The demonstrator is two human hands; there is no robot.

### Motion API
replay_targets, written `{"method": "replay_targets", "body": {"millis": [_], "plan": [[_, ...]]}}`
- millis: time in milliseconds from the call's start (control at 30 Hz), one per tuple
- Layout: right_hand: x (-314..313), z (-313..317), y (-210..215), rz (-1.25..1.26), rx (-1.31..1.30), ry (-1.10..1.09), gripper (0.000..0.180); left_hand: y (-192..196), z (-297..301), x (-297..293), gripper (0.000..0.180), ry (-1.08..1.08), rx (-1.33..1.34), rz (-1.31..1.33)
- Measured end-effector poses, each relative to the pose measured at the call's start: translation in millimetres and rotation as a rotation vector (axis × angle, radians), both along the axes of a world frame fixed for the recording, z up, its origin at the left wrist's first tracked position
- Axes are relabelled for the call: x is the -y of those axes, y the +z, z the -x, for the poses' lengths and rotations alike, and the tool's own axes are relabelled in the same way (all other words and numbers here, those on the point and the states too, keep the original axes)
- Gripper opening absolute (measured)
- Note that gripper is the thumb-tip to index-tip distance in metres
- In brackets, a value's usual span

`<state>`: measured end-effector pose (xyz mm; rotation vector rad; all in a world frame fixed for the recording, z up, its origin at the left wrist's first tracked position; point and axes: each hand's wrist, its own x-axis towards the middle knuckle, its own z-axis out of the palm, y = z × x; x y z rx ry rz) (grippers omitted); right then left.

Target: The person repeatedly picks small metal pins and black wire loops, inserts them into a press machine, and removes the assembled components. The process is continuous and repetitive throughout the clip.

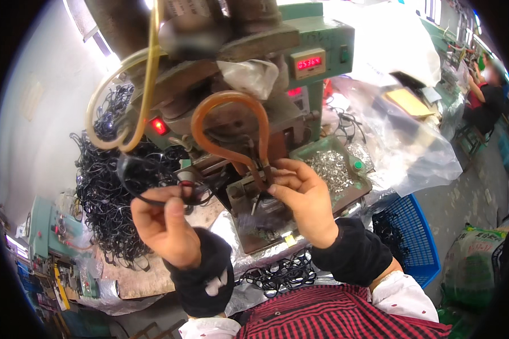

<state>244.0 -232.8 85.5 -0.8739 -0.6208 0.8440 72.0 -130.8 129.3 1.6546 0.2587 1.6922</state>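
My left hand [167, 229] pinches a black eyeglass frame [126, 182] between thumb and fingers, left of the green bench machine [336, 39]. My right hand [308, 203] is closed, its thumb and fingertips together at the machine's working point, beneath a looped orange tube [201, 121]. Whatever is between those fingertips is too small to make out. A thin metal strip [256, 204] shows just below them. Beside my right hand, a green tray [353, 191] holds many small metal parts [331, 169].
A large heap of black eyeglass frames [110, 209] lies left of the machine. More frames [283, 274] lie along the near edge. A blue basket [427, 243] stands at the right, beside clear plastic sheeting [401, 152]. Another person [486, 96] sits at the far right.
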Motion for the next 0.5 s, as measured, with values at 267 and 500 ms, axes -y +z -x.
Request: {"method": "replay_targets", "body": {"millis": [267, 500], "plan": [[23, -77, -44, 0.416, 1.367, -0.581, 0.028, 2, -12, 51, 0.013, -0.151, -0.332, 0.236], [21, -119, -79, 0.333, 1.379, -0.794, 0.01, -1, -33, 50, 0.012, -0.17, -0.445, 0.244]]}}
